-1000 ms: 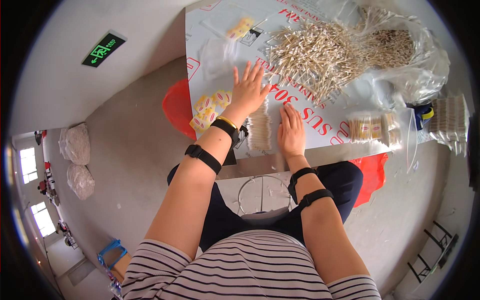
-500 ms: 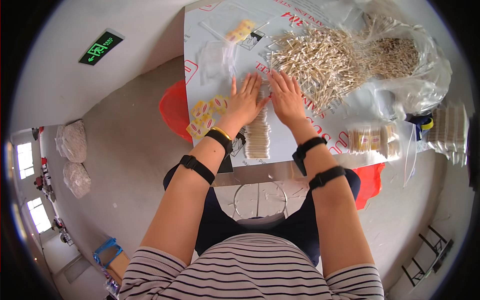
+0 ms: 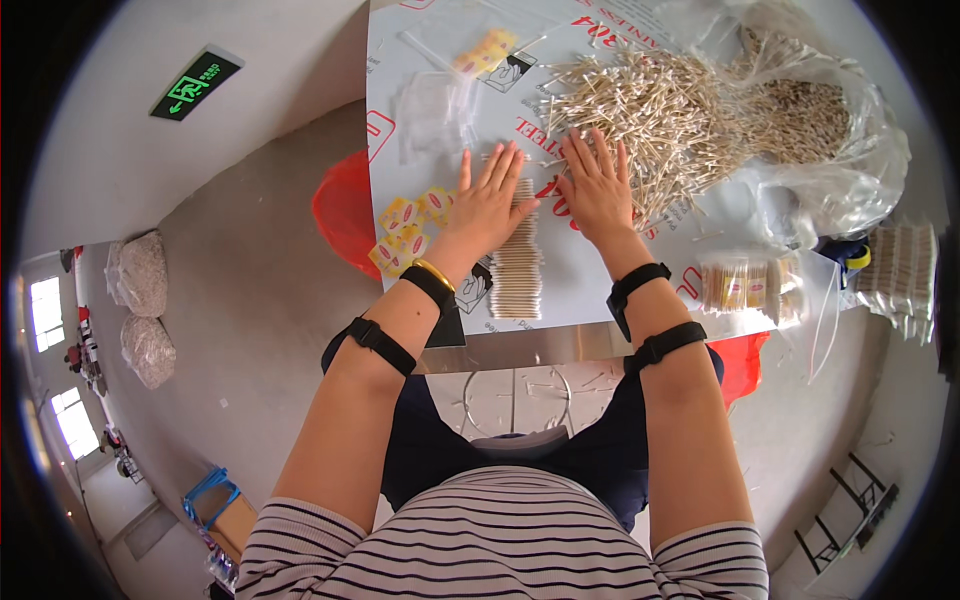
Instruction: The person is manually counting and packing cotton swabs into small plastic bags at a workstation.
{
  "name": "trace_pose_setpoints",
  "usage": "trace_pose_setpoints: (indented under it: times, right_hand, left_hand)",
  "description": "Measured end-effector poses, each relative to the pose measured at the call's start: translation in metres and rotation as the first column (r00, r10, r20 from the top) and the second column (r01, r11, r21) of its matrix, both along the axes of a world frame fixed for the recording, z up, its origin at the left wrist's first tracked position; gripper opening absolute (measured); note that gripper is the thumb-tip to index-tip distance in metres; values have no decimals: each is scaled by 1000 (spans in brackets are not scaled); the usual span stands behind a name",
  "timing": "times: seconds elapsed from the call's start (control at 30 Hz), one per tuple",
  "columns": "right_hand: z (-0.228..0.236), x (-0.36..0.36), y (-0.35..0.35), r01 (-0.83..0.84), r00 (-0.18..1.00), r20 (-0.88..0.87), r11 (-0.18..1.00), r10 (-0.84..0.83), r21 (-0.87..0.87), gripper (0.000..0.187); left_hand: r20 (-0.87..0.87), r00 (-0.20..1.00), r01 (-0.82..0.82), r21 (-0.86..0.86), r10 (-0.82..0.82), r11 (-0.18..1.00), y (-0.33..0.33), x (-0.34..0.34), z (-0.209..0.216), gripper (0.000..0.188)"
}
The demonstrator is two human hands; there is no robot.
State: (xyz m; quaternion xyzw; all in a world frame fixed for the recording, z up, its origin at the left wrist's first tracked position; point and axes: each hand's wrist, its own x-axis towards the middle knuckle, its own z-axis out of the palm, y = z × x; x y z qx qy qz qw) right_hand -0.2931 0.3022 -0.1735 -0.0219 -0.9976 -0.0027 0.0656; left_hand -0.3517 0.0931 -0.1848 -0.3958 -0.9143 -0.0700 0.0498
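Observation:
A neat row of cotton swabs (image 3: 515,282) lies side by side on the table in front of me. My left hand (image 3: 485,212) rests along the row's left side, fingers spread, its thumb reaching over the swabs. To the right, apart from the row, my right hand (image 3: 600,192) lies with its fingers stretched out, holding nothing. Its fingertips are at the left edge of a large loose heap of cotton swabs (image 3: 655,115). Yellow and white paper labels (image 3: 405,228) are scattered left of my left hand. Beyond them lie flat clear plastic bags (image 3: 437,112).
More swabs fill a big clear bag (image 3: 865,165) at the far right. Packed swab bundles (image 3: 740,286) sit near the front right edge, with stacked packs (image 3: 895,270) beyond. Yellow labels (image 3: 487,52) lie at the back. A red bag (image 3: 343,215) hangs at the left edge.
My right hand has moved right, away from the row and my left hand, to the edge of the loose heap. My left hand has stayed almost in place.

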Motion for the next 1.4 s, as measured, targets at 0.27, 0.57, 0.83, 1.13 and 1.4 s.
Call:
trace_pose_setpoints:
  times: [0.27, 0.57, 0.83, 1.13, 1.4]
  right_hand:
    - [14, -11, 8, -39, 979, -202, 982, 1, -183, 40]
    - [11, -24, 30, -194, 967, -214, 940, 135, -281, 11]
    - [8, -49, -1, -246, 941, -298, 929, 160, -276, 8]
    - [6, -40, -15, -255, 941, -318, 866, 118, -430, 20]
    - [5, -17, 35, -77, 964, -265, 912, -36, -404, 15]
  left_hand:
    - [24, 1000, 4, 3, -4, 1000, -8, -1, 11, 78]
    - [27, 997, 72, -51, -70, 996, -21, 4, 18, 74]
    - [115, 988, 102, 27, -105, 994, -21, 18, 25, 73]
    - [85, 996, 20, 162, -35, 987, -21, -5, 20, 70]
    - [36, 999, 31, 4, -31, 1000, -21, -14, 16, 76]
